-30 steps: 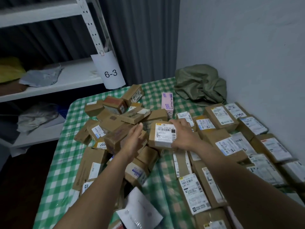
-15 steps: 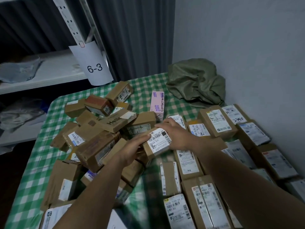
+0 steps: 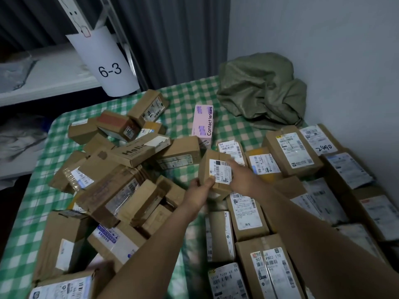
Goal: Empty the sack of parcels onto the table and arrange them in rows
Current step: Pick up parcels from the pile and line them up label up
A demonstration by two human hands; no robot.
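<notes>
A small brown cardboard parcel [image 3: 212,169] with a white barcode label, held above a green-and-white checked table [image 3: 187,100].
The left hand [image 3: 199,192] pinches its near corner; the right hand [image 3: 238,176] lies against its label side, grip too blurred to tell. A heap of brown parcels [image 3: 121,184] lies left, neat rows of parcels [image 3: 291,152] right by the grey wall [image 3: 323,39]; a crumpled olive-green sack [image 3: 261,91] sits in the far corner.

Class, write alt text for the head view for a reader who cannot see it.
The left hand and right hand hold a small brown cardboard parcel over a green-checked table, between a jumbled heap and neat rows.
</notes>
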